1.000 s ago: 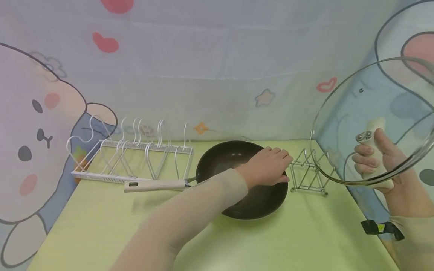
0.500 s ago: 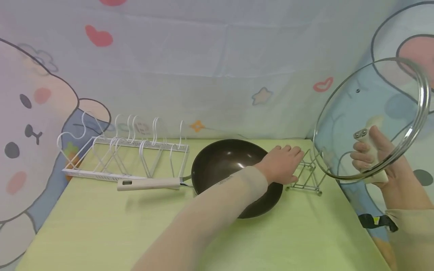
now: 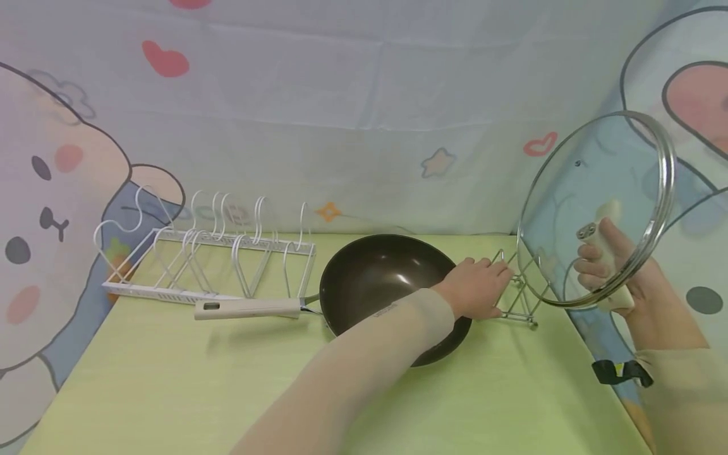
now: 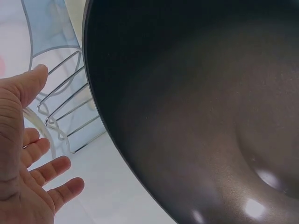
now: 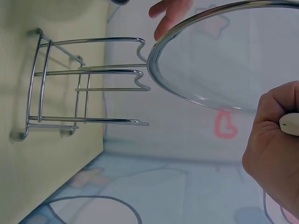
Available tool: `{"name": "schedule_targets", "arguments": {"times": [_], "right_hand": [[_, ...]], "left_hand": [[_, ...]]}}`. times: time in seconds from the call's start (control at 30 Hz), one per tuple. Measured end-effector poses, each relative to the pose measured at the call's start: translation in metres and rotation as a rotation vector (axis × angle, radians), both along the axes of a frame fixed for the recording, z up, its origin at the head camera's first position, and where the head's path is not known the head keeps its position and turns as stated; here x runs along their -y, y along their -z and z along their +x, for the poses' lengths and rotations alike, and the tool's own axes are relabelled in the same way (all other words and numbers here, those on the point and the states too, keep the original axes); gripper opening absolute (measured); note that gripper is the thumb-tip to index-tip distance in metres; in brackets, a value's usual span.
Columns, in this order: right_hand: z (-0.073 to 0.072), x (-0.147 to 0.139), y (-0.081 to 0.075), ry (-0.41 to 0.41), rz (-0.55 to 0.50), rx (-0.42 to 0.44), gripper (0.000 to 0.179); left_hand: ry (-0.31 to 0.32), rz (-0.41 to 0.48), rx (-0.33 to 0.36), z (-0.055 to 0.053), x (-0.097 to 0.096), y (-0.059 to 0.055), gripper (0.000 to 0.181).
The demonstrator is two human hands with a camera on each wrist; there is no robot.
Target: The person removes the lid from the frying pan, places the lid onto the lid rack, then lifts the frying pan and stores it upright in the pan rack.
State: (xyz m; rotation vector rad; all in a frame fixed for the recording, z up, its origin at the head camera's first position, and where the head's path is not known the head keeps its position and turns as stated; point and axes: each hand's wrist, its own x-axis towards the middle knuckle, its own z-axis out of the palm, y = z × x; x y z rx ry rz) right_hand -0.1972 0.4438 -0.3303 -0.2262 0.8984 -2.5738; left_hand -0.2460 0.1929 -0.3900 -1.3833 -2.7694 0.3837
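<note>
white rack (image 3: 170,294), its wire loops standing up, sits at the left of the bench (image 3: 159,373). next comes the frying pan (image 3: 370,284), hollow side up, its pale handle (image 3: 247,308) pointing left across the front of that rack's right end. by the pan's right edge is the left hand (image 3: 478,287); a second ago it was over the pan itself, and now it has gone across to the small wire rack (image 5: 93,72), hiding part of it in the head view. the left wrist view shows its fingers loosely spread with nothing in their hold; whether one touches a wire i cannot tell. to the right, the glass lid (image 3: 591,189) is held up off the bench, tilted close to upright, by the right hand (image 3: 632,268), whose fingers wrap the lid's grip (image 5: 290,124). the lid has shifted left over the last half second, so its rim crosses more of the small wire rack in the head view. for the work in hand, i judge that lid and rack are closer together, though the lid is not seated there.
</note>
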Motion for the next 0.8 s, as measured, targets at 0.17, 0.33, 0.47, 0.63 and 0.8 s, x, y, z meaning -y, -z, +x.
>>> {"name": "schedule_targets", "arguments": {"times": [0.17, 0.33, 0.47, 0.63, 0.8], "right_hand": [[-0.006, 0.003, 0.005, 0.016, 0.055, 0.019, 0.011], [-0.009, 0.007, 0.009, 0.044, 0.113, 0.050, 0.012], [-0.012, 0.008, 0.013, 0.078, 0.171, 0.072, 0.015], [-0.015, 0.009, 0.020, 0.055, 0.156, 0.128, 0.019], [-0.020, 0.011, 0.030, 0.053, 0.213, 0.152, 0.019]], "left_hand": [[0.004, -0.024, 0.021, 0.005, -0.002, 0.000, 0.088], [-0.003, -0.036, 0.029, 0.008, -0.003, 0.001, 0.089], [-0.011, -0.039, 0.022, 0.008, -0.003, 0.002, 0.089], [-0.014, -0.040, 0.035, 0.007, -0.004, 0.004, 0.088], [-0.018, -0.053, 0.043, 0.007, -0.005, 0.007, 0.089]]}}
